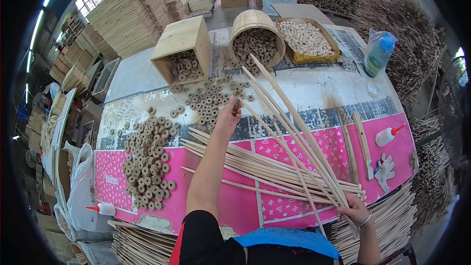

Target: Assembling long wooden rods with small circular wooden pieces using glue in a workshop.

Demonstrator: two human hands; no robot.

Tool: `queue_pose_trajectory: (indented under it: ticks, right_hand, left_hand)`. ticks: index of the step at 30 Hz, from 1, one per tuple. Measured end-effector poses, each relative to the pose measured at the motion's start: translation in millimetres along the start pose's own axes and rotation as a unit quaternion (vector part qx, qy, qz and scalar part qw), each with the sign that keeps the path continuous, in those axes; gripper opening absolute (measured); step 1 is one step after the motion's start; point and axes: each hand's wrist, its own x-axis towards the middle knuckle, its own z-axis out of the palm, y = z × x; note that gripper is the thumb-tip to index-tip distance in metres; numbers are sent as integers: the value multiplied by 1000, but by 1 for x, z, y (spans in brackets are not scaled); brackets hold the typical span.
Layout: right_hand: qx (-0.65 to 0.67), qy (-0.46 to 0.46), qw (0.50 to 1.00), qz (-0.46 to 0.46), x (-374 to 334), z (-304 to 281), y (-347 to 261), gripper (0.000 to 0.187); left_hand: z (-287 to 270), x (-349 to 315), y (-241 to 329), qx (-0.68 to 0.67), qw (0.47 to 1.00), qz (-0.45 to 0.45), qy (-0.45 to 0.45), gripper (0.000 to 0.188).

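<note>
Several long, pale wooden sticks [294,143] fan up and away from my right hand [354,209], whose fingers are wrapped round their lower ends. Over the middle of the table, my left hand [229,113] is closed in a pinch on a small brown disc, partly covered by the fingers. Loose brown discs with centre holes [207,99] lie just beyond and left of that hand. A larger heap of the same discs [149,162] sits on the pink sheet at left. More sticks [265,169] lie across the table under the held ones.
Far side: a wooden box [182,39] and a tipped wooden bucket [257,24] of discs, a yellow tray [314,58] of pale beads, a bagged bottle [379,54]. Right: a glue bottle [387,136], a glove [384,172], wooden strips [362,142]. Another glue bottle [105,209] stands front left.
</note>
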Motion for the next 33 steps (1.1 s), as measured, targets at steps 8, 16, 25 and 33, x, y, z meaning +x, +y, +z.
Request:
queue_pose_trajectory:
  ticks: [8,16,25,33]
  right_hand:
    - [7,-1,1000,18,-6,1,1,46]
    - [-62,57,996,-43,18,10,-22,36]
    - [-129,118,976,-127,78,0,-28,30]
    - [-476,268,812,-204,87,7,-34,35]
  left_hand:
    - [11,-8,-4,9,1000,8,10,32]
    - [84,-43,-44,81,993,-47,-74,24]
    - [114,-65,-95,224,970,-44,-87,37]
    - [81,-85,-116,434,885,20,-164,32]
